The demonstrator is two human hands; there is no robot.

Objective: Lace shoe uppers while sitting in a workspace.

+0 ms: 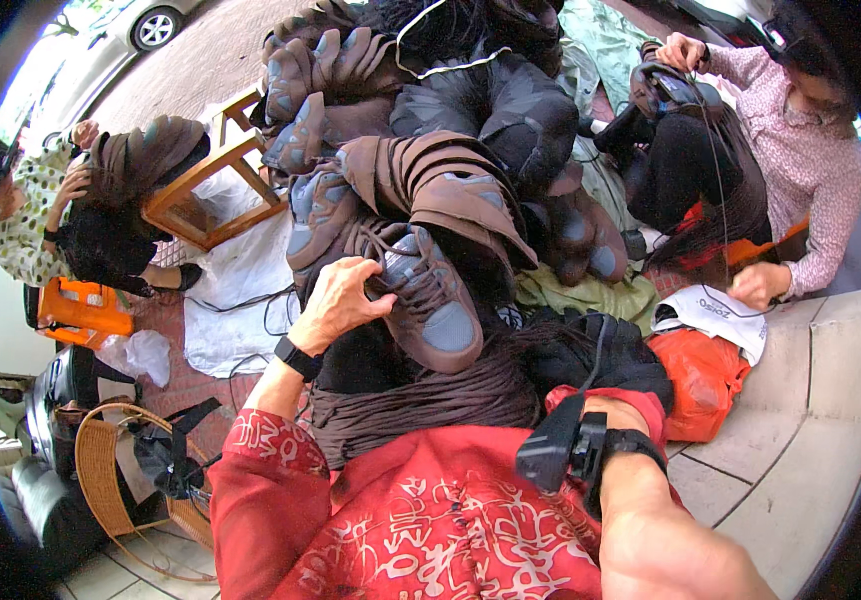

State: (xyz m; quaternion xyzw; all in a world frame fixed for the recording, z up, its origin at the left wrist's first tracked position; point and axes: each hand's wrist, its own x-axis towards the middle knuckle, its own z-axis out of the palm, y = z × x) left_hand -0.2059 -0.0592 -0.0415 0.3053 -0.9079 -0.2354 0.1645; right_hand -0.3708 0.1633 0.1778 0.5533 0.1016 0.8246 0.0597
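A brown and grey-blue shoe upper lies over my lap, toe pointing toward me, with brown laces threaded across its front. My left hand is closed at its left edge, thumb and fingers pinching it near the lacing. My right hand is raised close in at the lower right, its fingers cut off and blurred, so I cannot see what they hold. A thick bundle of brown laces spreads across my lap below the upper. More brown shoe uppers, nested together, lie just beyond it.
Piles of brown uppers and black uppers rise ahead. A wooden stool stands on its side at left. Two people work with uppers, one each side. An orange bag sits right, a wicker chair lower left.
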